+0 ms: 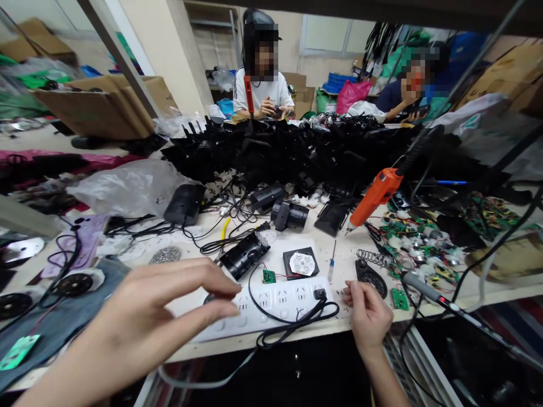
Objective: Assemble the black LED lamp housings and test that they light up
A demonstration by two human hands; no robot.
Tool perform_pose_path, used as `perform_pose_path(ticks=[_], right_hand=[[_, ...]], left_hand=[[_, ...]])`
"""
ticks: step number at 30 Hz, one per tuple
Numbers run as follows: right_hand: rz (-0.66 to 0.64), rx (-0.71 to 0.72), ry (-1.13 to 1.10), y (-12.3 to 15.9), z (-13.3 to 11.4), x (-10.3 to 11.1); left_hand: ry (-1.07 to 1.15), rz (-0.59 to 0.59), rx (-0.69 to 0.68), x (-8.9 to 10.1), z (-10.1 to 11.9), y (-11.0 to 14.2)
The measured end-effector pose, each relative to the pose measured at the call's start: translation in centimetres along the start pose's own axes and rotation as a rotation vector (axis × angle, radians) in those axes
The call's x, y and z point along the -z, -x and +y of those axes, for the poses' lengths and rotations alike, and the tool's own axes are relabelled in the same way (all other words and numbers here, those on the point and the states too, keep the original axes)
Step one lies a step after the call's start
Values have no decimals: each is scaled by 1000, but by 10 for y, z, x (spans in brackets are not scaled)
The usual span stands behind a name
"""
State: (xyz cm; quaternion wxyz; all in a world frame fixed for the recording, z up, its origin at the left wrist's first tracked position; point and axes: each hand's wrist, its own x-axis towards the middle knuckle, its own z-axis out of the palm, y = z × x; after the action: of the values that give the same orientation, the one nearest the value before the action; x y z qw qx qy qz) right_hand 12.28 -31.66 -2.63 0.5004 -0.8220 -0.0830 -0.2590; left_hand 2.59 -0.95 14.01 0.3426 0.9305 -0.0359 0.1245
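Note:
My left hand [165, 316] hovers above the left end of a white power strip [271, 305]. Its thumb and forefinger are apart, and a small dark patch shows in the gap behind them. Past the strip's right end is my right hand [369, 314], fingers curled in; whatever they might hold is hidden. Behind the strip lie a small green circuit board [268, 276], a black square piece with a white LED plate [302, 263], a black cylindrical housing [245, 254] and a small screwdriver [332, 261]. A black plug [319, 294] sits in the strip, its cord bundled in front.
An orange electric screwdriver [375, 195] hangs at right, above circuit boards and wires [416, 243]. A soldering iron [424, 287] juts in at the right edge. Black parts [288, 150] are heaped across the back. Two people [265, 93] sit beyond. A cardboard box [97, 104] stands left.

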Motion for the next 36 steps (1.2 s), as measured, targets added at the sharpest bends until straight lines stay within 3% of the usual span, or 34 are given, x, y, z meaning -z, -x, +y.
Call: perform_pose_path(ticks=[2,5,7,10,14,19,25,30,36], right_hand=[[-13,6,-3,0,0,0],[-40,22,-5,-1,1,1],[-56,33,-5,-1,1,1],[-68,37,-8,-1,0,3],[-79,43,18,-1,-2,4],[-132,47,36,-4,-5,4],[-177,28,25,-5,-4,5],[-258,-59,35,-11,-6,6],[-353,53,32,-38,-26,-2]], left_hand=[[26,-50,27,-14,-5,-14],[-15,25,114,-38,-24,-21],[-77,-1,88,-53,-37,-25],[-211,-143,35,-69,-46,-36],[-406,-382,14,-81,-41,-56],[-506,-493,-20,-86,-37,-64],[-389,-456,70,-83,-44,-60],[-238,-372,68,-80,-56,-53],[-140,-294,30,-80,-67,-47]])
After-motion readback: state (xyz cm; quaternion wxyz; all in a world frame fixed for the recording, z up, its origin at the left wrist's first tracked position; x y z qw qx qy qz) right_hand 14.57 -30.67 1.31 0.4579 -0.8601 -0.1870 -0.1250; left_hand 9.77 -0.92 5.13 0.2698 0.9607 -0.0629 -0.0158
